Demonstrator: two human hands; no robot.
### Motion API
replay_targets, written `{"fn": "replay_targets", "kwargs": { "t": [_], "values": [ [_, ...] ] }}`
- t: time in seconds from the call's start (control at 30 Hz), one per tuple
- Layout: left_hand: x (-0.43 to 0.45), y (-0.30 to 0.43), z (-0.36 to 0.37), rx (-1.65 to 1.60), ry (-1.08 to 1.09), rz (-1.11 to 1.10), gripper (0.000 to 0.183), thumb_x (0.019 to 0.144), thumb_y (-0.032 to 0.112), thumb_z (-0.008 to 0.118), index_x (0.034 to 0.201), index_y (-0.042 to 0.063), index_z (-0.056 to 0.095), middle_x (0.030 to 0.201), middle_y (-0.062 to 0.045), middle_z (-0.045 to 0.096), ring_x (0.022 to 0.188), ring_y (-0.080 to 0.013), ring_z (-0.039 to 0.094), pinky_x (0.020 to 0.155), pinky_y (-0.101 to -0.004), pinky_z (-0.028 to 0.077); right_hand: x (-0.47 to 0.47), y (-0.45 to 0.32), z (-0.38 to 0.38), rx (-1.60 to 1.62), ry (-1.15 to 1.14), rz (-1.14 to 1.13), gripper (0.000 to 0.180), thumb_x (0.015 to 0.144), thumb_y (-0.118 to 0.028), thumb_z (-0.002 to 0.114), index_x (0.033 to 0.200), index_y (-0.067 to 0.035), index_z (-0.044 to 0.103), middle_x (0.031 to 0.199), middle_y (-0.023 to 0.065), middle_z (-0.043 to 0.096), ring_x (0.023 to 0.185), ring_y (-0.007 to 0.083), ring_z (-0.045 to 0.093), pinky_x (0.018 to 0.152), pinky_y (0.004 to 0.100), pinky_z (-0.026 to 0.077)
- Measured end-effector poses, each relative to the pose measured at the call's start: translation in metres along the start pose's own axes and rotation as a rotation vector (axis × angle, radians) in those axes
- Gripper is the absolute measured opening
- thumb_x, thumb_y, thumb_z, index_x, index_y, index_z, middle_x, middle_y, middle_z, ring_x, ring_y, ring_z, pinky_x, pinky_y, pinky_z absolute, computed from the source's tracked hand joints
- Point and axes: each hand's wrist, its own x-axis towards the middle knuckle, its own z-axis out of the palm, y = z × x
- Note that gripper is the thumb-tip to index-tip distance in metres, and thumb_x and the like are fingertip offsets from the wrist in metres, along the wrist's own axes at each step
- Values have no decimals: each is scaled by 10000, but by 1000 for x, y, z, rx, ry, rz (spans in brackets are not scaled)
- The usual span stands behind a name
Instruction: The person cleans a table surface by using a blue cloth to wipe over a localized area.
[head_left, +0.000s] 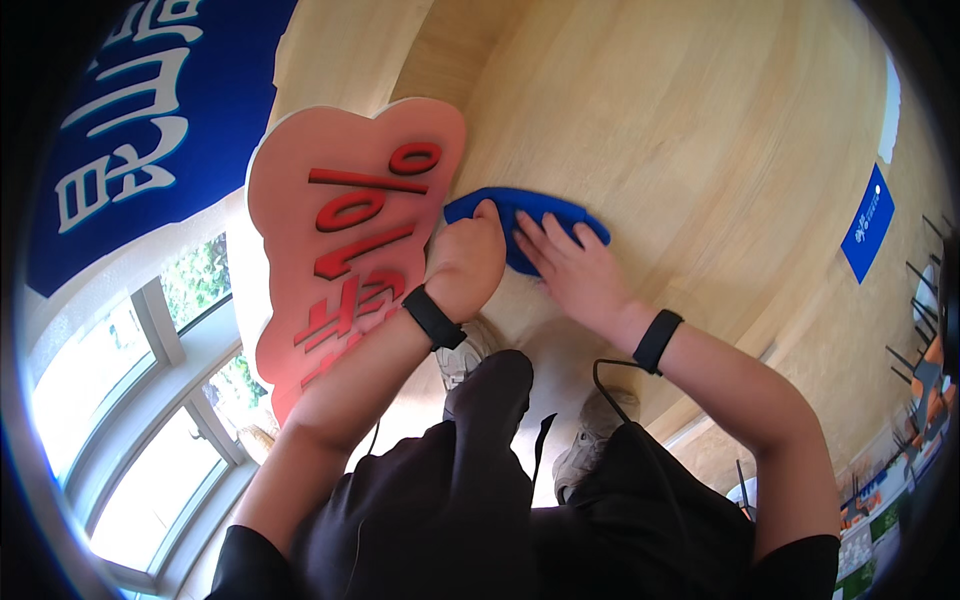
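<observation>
A folded blue cloth (555, 202) lies across pale wood-grain boarding in front of me. My left hand (469, 255) is closed at the cloth's left end, its thumb pressed on top and its other fingers mostly hidden. On the right part of the cloth rests my right hand (577, 270), fingers spread and touching the fabric. Its thumb cannot be made out clearly. Black bands circle both wrists. Close to my left hand and forearm stands a pink cloud-shaped sign (289, 202) with raised-looking red lettering, partly covered by that forearm.
A large blue banner (225, 97) with white characters hangs at upper left, above windows (161, 480). A small blue sign (870, 225) is fixed at right. Chairs (930, 367) line the far right edge. My shoes (592, 442) and a dark cable (622, 405) show below.
</observation>
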Motion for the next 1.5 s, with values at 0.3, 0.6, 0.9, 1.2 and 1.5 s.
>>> {"fn": "replay_targets", "kwargs": {
  "t": [0.3,0.6,0.9,1.2,1.5],
  "values": [
    [-2,-11,-31,-158,-126,133,310,879,177,601,1066,-33,471,705,-177,680,644,-325,700,514,-433,534,4,12,-14,190,54,93,606,865,-316,640,1399,-70,493,1520,86,388,1334,256,385,1017,442,350],
    [5,-2,-28,-139,-283,106,412,822,116,604,1133,-108,451,814,-205,698,759,-297,730,640,-375,568,-1,-13,-14,436,171,313,635,820,-285,686,1388,-70,502,1509,75,408,1433,275,300,1147,521,234],
    [6,19,-22,-202,-132,-90,331,800,93,613,1057,-17,436,679,-170,672,648,-321,709,535,-400,559,12,-17,-13,433,192,448,676,809,-262,686,1405,-31,463,1530,89,365,1376,257,359,1081,503,287],
    [3,15,-12,-74,-23,-131,314,856,120,591,1116,26,441,628,-89,658,581,-246,696,487,-336,538,8,-36,-13,544,185,514,663,813,-218,675,1409,-23,461,1545,130,339,1425,291,302,1115,549,230],
    [-1,24,-15,-346,-68,-239,405,824,69,573,1221,99,496,713,-183,667,669,-375,679,550,-482,532,-2,-38,-7,560,111,527,690,819,-209,682,1439,-35,431,1567,110,303,1475,314,218,1167,552,182]
  ]
}}
